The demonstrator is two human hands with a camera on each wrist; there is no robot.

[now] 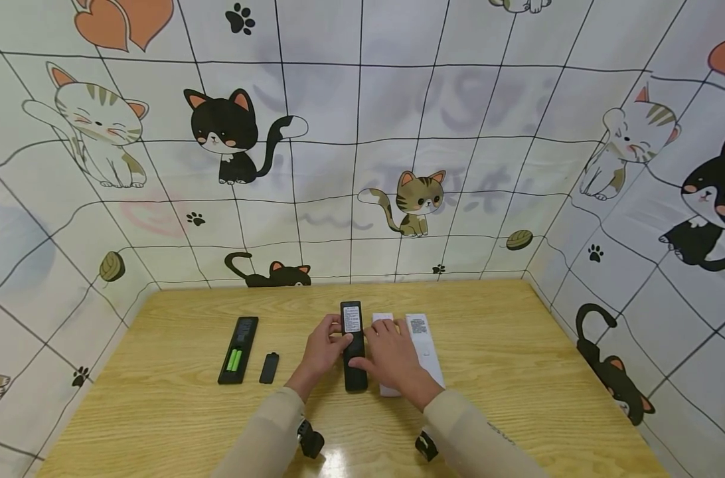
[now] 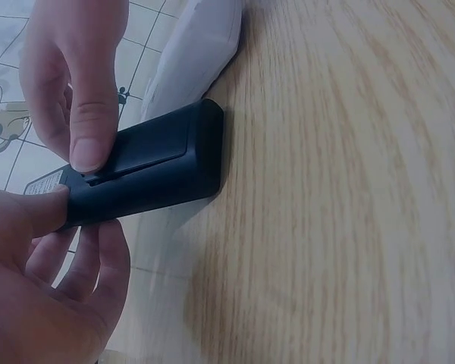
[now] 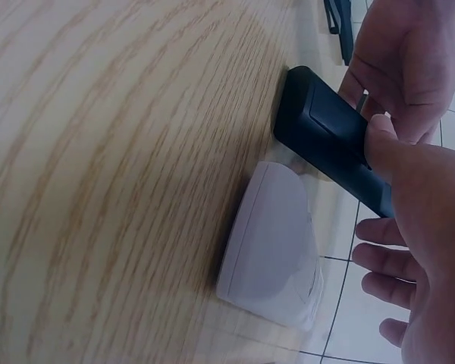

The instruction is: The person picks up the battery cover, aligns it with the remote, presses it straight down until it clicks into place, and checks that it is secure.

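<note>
Between the hands, a slim black plastic remote (image 1: pixel 354 350) lies label side up, its long axis running away from the person, its left edge pinched by the left hand (image 1: pixel 322 346), while the right hand (image 1: pixel 395 355), nearer its right edge, presses a thumb on the black battery cover (image 2: pixel 152 144) (whether it sits flush I cannot tell), other fingers loosely spread. Just right is a white oblong device (image 1: pixel 390 392), partly hidden by that hand; left on the pale wood-grain worktop (image 1: pixel 177 411), a loose black rectangular cover (image 1: pixel 269 368) neighbours a second black plastic remote (image 1: pixel 243 332), its uncovered compartment holding two green cylindrical batteries (image 1: pixel 234 360)
</note>
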